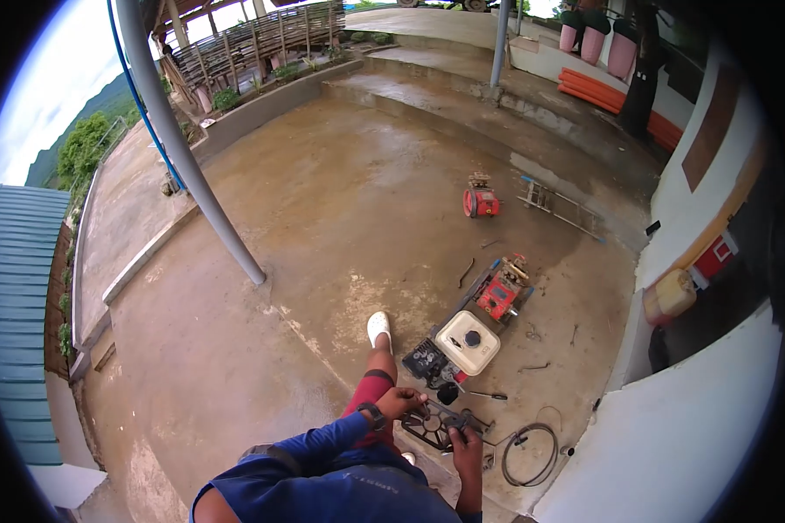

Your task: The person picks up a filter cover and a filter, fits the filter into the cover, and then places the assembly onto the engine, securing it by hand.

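Observation:
Between my two hands is a black spoked cover [431, 428], an open frame with ribs, held low in front of my body. My left hand [400, 404], with a watch at the wrist, grips its upper left edge. At its right side, my right hand [467, 443] has its fingers closed on the rim. Just beyond the cover sits an engine with a cream fuel tank [468, 343] and a black cap. A red pump [501, 295] is mounted behind the tank on the same frame.
A second red pump [481, 198] stands farther off, beside a metal ladder-like frame [563, 207]. A coiled black cable [529, 454], a screwdriver [488, 396] and several tools lie on the wet concrete. A grey post [192, 148] rises at left; a white wall [663, 427] borders the right.

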The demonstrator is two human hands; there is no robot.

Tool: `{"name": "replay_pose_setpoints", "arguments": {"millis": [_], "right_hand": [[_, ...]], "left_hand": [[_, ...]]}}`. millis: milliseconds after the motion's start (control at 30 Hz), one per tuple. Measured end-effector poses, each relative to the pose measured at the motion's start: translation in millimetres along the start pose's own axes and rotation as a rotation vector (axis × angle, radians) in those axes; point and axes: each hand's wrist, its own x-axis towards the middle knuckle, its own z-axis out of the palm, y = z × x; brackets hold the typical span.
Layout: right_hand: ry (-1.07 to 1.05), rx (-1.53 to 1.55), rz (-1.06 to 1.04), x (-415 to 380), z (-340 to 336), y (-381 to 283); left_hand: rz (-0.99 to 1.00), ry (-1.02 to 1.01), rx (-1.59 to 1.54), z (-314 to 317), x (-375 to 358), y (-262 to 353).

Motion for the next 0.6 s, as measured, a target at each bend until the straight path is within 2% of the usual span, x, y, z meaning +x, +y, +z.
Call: {"name": "replay_pose_setpoints", "arguments": {"millis": [67,133,167,200,233,267,300,333,367,400,433,467,533,567,600], "right_hand": [[0.047,-0.067,0.03,-9,-21,-44],[-0.045,0.064,0.03,-12,-51,-66],[-0.109,0.237,-0.022,-13,-65,-66],[-0.046,0.243,-0.022,-18,-72,-72],[-0.094,0.665,-0.086,-26,-70,-82],[-0.159,1.079,-0.17,-30,-66,-89],[-0.663,1.539,-0.201,-10,-58,-69],[-0.651,1.54,-0.208,1,-49,-46],[-0.426,0.795,0.009,5,-38,-19],[-0.187,0.049,0.203,1,-29,-12],[-0.132,0.579,0.209,-10,-25,-7],[-0.136,0.572,0.194,-9,-31,-12],[-0.495,1.314,-0.154,-18,-42,-13],[-0.673,1.587,-0.084,-15,-38,-10],[-0.655,1.592,-0.079,-18,-34,-5]], "left_hand": [[-0.251,0.003,-0.398,10,0,12],[-0.201,-0.145,-0.588,13,1,14],[-0.229,-0.209,-0.55,16,4,15],[-0.195,-0.294,-0.691,15,3,14],[-0.165,-0.364,-0.842,19,2,17],[-0.183,-0.392,-0.826,30,-1,28],[-0.155,-0.378,-0.841,43,-8,41],[-0.126,-0.353,-0.858,50,-12,49],[-0.092,-0.442,-0.926,55,-10,50],[-0.096,-0.443,-0.922,60,-13,50],[-0.074,-0.465,-0.923,64,-14,55],[-0.042,-0.491,-0.926,67,-10,61],[-0.072,-0.46,-0.967,64,-2,53],[-0.08,-0.458,-0.958,65,-2,51],[-0.088,-0.458,-0.952,69,-6,54]]}}
